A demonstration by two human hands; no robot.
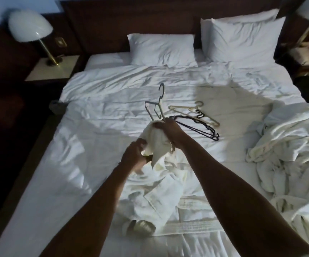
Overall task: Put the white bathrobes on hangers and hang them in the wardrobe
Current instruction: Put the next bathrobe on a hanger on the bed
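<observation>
White bathrobe (155, 175) lies bunched on the bed (98, 101); my left hand (134, 154) and right hand (168, 129) both grip its raised collar. My right also holds a grey hanger (156, 106) upright, with spare hangers (196, 119) beyond.

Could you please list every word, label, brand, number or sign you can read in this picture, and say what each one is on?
None: no readable text shows anywhere in the head view.
The plate on the dark wall by the left lamp carries no legible marking.
The bathrobe that the left hand and right hand grip, the hangers and the pillows show no label or print.
</observation>
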